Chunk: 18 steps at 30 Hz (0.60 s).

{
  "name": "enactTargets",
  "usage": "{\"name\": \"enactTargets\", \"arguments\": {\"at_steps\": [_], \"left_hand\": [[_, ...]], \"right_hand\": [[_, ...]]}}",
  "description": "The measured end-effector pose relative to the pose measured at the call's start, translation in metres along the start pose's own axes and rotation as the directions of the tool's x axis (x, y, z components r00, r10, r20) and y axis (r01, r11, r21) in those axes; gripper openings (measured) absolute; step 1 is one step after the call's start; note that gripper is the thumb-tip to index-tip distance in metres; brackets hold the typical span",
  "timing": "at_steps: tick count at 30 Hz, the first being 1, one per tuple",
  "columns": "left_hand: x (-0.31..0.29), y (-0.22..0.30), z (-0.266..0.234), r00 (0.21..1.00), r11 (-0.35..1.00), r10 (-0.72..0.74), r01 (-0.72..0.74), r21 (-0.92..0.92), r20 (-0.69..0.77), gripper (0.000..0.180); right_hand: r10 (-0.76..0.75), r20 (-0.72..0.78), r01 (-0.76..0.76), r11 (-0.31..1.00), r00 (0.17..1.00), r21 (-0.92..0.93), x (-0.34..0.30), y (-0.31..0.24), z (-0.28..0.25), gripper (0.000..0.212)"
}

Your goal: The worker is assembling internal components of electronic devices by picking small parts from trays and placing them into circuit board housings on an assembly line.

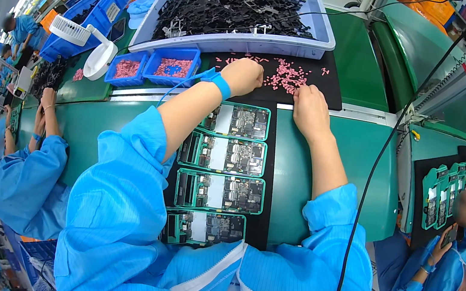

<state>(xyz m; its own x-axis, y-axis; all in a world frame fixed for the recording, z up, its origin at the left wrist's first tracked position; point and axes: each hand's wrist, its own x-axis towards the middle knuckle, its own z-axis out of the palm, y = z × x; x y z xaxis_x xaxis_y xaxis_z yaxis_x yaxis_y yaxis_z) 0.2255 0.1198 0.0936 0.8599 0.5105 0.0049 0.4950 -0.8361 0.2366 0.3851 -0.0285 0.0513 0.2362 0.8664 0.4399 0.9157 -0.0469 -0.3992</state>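
Small pink parts lie scattered over a black mat. My left hand is at the left side of this pile, fingers curled together. What the fingertips hold, if anything, is hidden. My right hand reaches the pile's near right edge with fingers drawn together; anything pinched there is too small to name. A blue wrist strap with a cord circles my left wrist. Below my hands, several opened phones with bare circuit boards sit in green frames in a column, partly behind my left arm.
A large pale-blue bin heaped with black parts stands behind the mat. Two blue trays of pink parts and a white fan are at left. A black cable hangs on the right. Co-workers sit on both sides.
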Motion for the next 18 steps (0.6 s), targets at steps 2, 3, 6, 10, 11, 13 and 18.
{"name": "enactTargets", "arguments": {"at_steps": [2, 3, 6, 10, 11, 13, 18], "left_hand": [[-0.002, 0.002, 0.002, 1.0, 1.0, -0.006, 0.006, 0.004, -0.016, 0.011], [-0.003, 0.004, 0.004, 1.0, 1.0, -0.004, 0.004, 0.005, -0.021, 0.011], [-0.006, 0.003, 0.01, 0.999, 1.0, 0.013, -0.013, 0.012, -0.031, 0.01], [-0.009, 0.002, 0.012, 1.0, 1.0, 0.008, -0.008, -0.023, -0.008, 0.011], [-0.01, 0.002, 0.011, 1.0, 0.999, -0.001, 0.001, -0.035, -0.004, 0.01], [-0.013, 0.003, 0.01, 1.0, 0.999, -0.011, 0.011, -0.048, -0.003, 0.01], [-0.028, 0.013, -0.001, 0.998, 0.998, 0.054, -0.053, -0.038, 0.013, 0.009]], "right_hand": [[0.003, -0.02, -0.003, 1.0, 1.0, 0.002, -0.001, -0.002, 0.0, 0.004], [0.03, -0.028, -0.03, 1.0, 0.999, -0.001, -0.004, -0.003, -0.001, 0.003], [0.042, -0.045, -0.042, 0.999, 0.998, 0.002, -0.01, -0.006, 0.0, 0.004], [-0.001, -0.034, 0.002, 1.0, 0.999, 0.006, -0.015, -0.004, -0.003, 0.005], [-0.005, -0.035, 0.005, 1.0, 0.999, 0.003, -0.016, -0.005, -0.005, 0.005], [0.014, -0.003, -0.014, 0.999, 1.0, 0.042, -0.021, -0.008, -0.009, 0.004], [-0.057, 0.056, 0.044, 0.975, 0.997, 0.219, -0.042, -0.029, -0.025, 0.003]]}}
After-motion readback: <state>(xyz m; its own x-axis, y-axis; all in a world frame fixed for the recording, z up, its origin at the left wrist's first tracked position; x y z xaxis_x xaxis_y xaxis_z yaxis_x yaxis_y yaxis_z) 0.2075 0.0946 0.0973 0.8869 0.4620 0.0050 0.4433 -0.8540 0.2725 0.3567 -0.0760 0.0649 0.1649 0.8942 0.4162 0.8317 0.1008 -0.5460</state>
